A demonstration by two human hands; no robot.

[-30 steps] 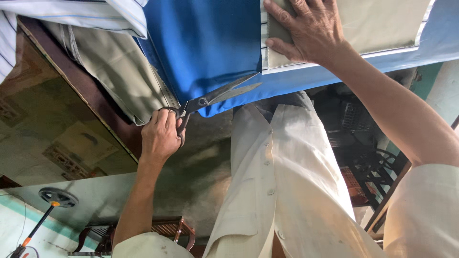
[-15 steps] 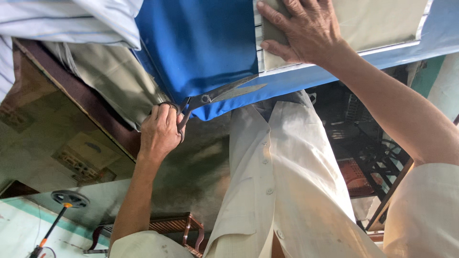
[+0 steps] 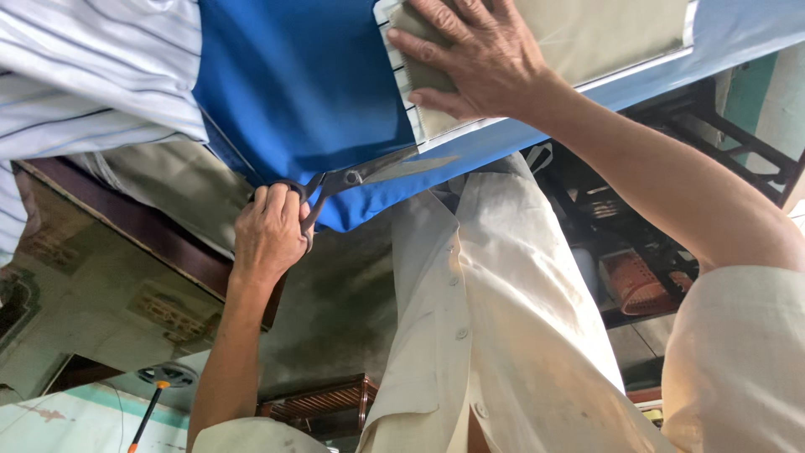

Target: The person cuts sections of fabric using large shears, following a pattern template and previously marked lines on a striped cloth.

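Left hand (image 3: 270, 231) w/ scissors (image 3: 360, 176) – blue cloth (image 3: 302, 84), striped fabric (image 3: 84, 75)

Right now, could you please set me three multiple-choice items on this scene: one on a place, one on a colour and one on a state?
1. Where does the right hand rest?
A. On the khaki fabric piece
B. On the scissors
C. On the striped cloth

2. What colour is the cloth at the scissors' blades?
A. Red
B. Blue
C. Green

3. How is the left hand?
A. Open and flat
B. Closed around the scissors' handles
C. Out of view

Answers:
1. A: the right hand lies spread, palm down, on the khaki fabric piece.
2. B: the scissors lie against the lower edge of the blue cloth, beside the striped cloth.
3. B: the left hand has its fingers curled through the handles.
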